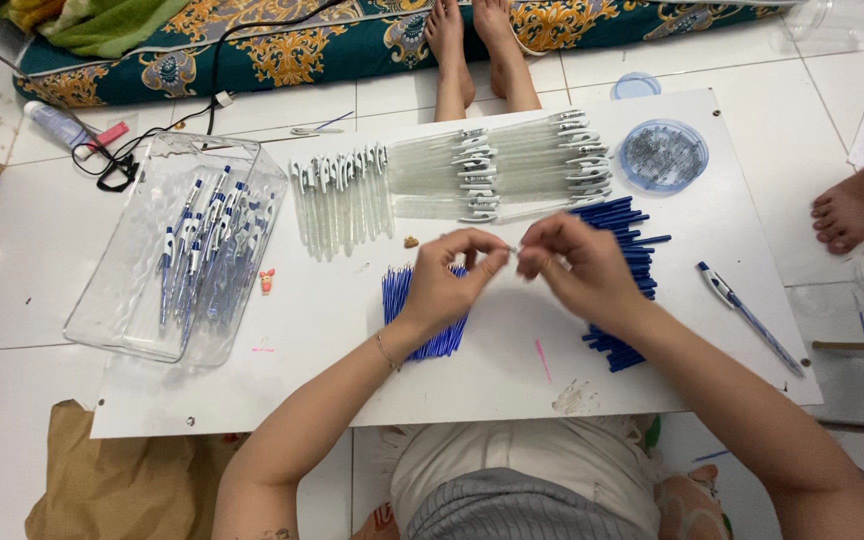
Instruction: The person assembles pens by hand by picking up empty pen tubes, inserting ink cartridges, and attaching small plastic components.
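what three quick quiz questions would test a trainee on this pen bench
1. True or false: the clear plastic bin on the white board holds finished pens.
2. What lies under the left hand? A) loose springs B) a pile of blue refills C) a roll of tape
3. Where does the single finished pen lie, compared with the right hand?

Key
1. True: blue and white pens lie heaped in it.
2. B.
3. To its right, near the board's edge, apart from everything else. Both hands pinch one small part between their fingertips; it is too small to tell what it is.
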